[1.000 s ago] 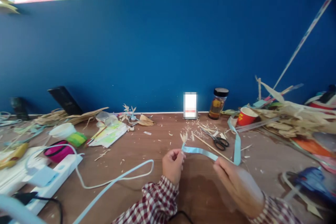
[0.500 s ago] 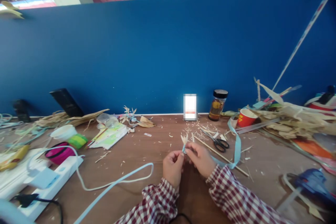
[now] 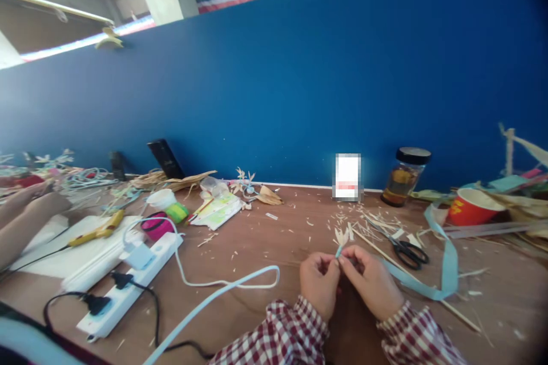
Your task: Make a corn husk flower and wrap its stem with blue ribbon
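Both hands meet low at the centre right, in checked sleeves. My left hand [image 3: 319,284] pinches the base of a small pale husk flower [image 3: 341,238] whose stem is wrapped in light blue ribbon. Against the same stem, the fingers of my right hand [image 3: 370,279] are closed on the blue ribbon [image 3: 448,268], which trails off to the right and curls up on the table. Black-handled scissors [image 3: 409,252] lie beyond my right hand among pale husk scraps. The fingertips partly hide the stem.
A jar [image 3: 402,179] and a red paper cup [image 3: 471,207] stand at the back right. On the left are a white power strip [image 3: 132,291] with cables, a yellow glue gun [image 3: 96,231] and another person's arms [image 3: 29,217].
The view has swung left, so things appear further right, and the other person's arms have come into view. Both hands keep their pinch on the flower stem and ribbon.
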